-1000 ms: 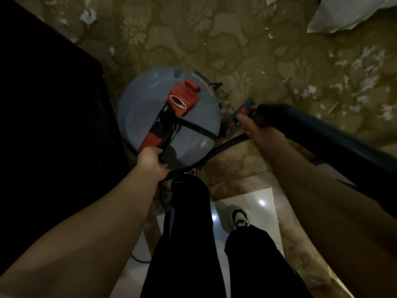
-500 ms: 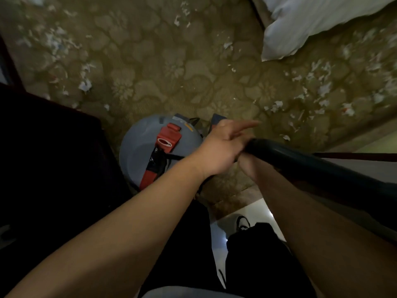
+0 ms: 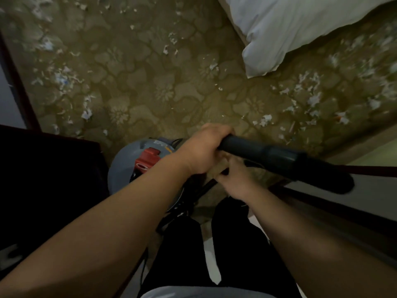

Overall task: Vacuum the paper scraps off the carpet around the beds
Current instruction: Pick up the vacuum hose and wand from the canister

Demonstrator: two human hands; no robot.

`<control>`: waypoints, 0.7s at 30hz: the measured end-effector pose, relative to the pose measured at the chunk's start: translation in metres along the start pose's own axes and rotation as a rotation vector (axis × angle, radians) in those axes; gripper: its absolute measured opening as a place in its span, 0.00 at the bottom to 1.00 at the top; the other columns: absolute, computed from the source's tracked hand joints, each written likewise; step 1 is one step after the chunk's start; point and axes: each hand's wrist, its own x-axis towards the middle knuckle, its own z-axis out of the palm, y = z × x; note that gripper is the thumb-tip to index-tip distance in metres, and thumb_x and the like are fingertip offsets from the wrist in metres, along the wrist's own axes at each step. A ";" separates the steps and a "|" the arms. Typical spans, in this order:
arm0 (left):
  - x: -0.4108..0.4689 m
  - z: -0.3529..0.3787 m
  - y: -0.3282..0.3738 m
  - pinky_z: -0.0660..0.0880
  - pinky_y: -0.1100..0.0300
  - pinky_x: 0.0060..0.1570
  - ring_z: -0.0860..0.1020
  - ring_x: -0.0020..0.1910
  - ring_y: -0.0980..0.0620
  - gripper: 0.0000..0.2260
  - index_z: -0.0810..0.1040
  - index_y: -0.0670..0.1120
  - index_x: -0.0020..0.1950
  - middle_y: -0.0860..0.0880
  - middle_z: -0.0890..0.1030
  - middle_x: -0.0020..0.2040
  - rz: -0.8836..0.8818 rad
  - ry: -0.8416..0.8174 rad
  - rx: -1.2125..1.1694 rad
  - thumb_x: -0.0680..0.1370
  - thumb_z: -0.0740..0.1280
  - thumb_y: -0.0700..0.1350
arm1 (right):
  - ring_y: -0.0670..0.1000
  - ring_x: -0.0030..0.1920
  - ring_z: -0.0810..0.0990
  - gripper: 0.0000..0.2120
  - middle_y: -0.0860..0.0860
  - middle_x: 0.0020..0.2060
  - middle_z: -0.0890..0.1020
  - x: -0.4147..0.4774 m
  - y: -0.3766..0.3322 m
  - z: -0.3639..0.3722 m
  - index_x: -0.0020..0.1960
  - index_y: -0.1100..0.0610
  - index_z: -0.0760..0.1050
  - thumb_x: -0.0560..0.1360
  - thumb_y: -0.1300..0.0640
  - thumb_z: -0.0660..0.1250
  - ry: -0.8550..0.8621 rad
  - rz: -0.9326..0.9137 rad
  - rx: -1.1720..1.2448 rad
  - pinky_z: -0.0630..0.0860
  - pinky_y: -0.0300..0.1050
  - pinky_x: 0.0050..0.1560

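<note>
Across the whole far half of the floor, an olive-brown carpet [image 3: 150, 67] with a woven flower pattern. On the far right, over the carpet, the hanging corner of a white fabric bed cover [image 3: 290, 24]. On the near left, a large block of very dark furniture [image 3: 43, 179], too dim to make out further. In the near middle, a pair of legs in black trousers [image 3: 182, 254], above a strip of pale glossy floor tile [image 3: 211, 267] at the carpet's near border.

Just right of the dark furniture and partly behind the left forearm, a round grey plastic vacuum canister [image 3: 126, 160] with a red handle piece [image 3: 148, 158] on its lid; stands at the near edge of the carpet. From the middle out to the right, a thick black vacuum tube [image 3: 279, 158], held above the floor.

At the tube's left end, the left hand [image 3: 199, 149]: clenched over the top of the tube, fingers wrapped down its far side. Just beneath, close against the left hand, the right hand [image 3: 234, 181]: fingers curled up toward the tube's underside and partly hidden; cannot tell whether closed round the tube.

Strewn over the carpet, small torn white paper scraps [image 3: 311, 100]: thickest on the right, beside the bed cover and beyond the tube, with more on the far left and only a few in the middle.
</note>
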 end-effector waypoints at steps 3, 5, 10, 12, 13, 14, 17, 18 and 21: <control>0.036 0.001 -0.003 0.72 0.53 0.51 0.76 0.50 0.47 0.13 0.77 0.48 0.54 0.48 0.79 0.49 -0.075 0.040 0.004 0.71 0.72 0.40 | 0.53 0.75 0.69 0.29 0.51 0.76 0.67 -0.026 0.010 -0.046 0.79 0.53 0.67 0.80 0.56 0.71 -0.086 0.036 -0.036 0.67 0.43 0.71; 0.057 0.002 -0.005 0.73 0.53 0.49 0.76 0.49 0.48 0.13 0.76 0.48 0.54 0.47 0.78 0.49 -0.149 0.050 -0.005 0.71 0.72 0.40 | 0.50 0.73 0.72 0.24 0.48 0.74 0.69 -0.037 0.016 -0.078 0.76 0.52 0.72 0.81 0.56 0.70 -0.087 -0.063 -0.125 0.68 0.43 0.72; 0.089 0.003 -0.004 0.74 0.55 0.46 0.78 0.45 0.48 0.12 0.74 0.52 0.51 0.50 0.78 0.46 -0.280 0.059 -0.034 0.73 0.73 0.40 | 0.40 0.50 0.77 0.10 0.42 0.50 0.78 -0.055 -0.003 -0.146 0.59 0.54 0.83 0.79 0.61 0.71 0.305 -0.449 -0.169 0.75 0.32 0.53; 0.099 0.005 0.003 0.74 0.54 0.45 0.78 0.45 0.48 0.12 0.73 0.53 0.49 0.51 0.77 0.45 -0.294 0.061 -0.029 0.73 0.73 0.40 | 0.48 0.58 0.76 0.12 0.50 0.56 0.80 -0.055 -0.012 -0.169 0.59 0.57 0.82 0.75 0.61 0.73 0.520 -0.535 -0.281 0.74 0.40 0.61; 0.102 0.007 0.007 0.73 0.54 0.46 0.78 0.45 0.48 0.12 0.73 0.53 0.49 0.51 0.77 0.45 -0.296 0.059 -0.011 0.73 0.73 0.40 | 0.53 0.64 0.74 0.17 0.52 0.61 0.78 -0.051 -0.017 -0.180 0.62 0.56 0.80 0.74 0.59 0.74 0.564 -0.496 -0.386 0.72 0.46 0.67; 0.105 0.010 0.010 0.73 0.54 0.46 0.77 0.46 0.48 0.12 0.73 0.52 0.49 0.50 0.77 0.46 -0.296 0.054 0.004 0.73 0.73 0.40 | 0.56 0.69 0.71 0.23 0.53 0.65 0.76 -0.045 -0.020 -0.190 0.67 0.54 0.77 0.73 0.55 0.75 0.547 -0.407 -0.525 0.69 0.52 0.72; 0.106 0.021 0.019 0.74 0.52 0.51 0.77 0.49 0.47 0.12 0.75 0.48 0.53 0.48 0.78 0.50 -0.284 0.004 0.034 0.74 0.73 0.40 | 0.56 0.59 0.78 0.23 0.53 0.58 0.79 -0.026 -0.031 -0.218 0.67 0.53 0.74 0.75 0.49 0.74 0.239 0.002 -0.835 0.75 0.51 0.61; 0.106 0.024 0.021 0.74 0.52 0.52 0.77 0.50 0.47 0.12 0.75 0.48 0.54 0.47 0.78 0.51 -0.280 -0.012 0.047 0.74 0.73 0.40 | 0.53 0.49 0.79 0.18 0.52 0.51 0.79 -0.021 -0.037 -0.225 0.62 0.54 0.76 0.75 0.50 0.74 0.117 0.087 -0.867 0.77 0.49 0.50; 0.109 0.029 0.031 0.73 0.53 0.53 0.77 0.52 0.47 0.13 0.75 0.49 0.56 0.48 0.78 0.52 -0.278 -0.088 0.102 0.74 0.72 0.42 | 0.52 0.43 0.79 0.15 0.51 0.44 0.77 -0.004 -0.049 -0.232 0.56 0.53 0.77 0.74 0.49 0.76 -0.142 0.146 -0.917 0.81 0.48 0.46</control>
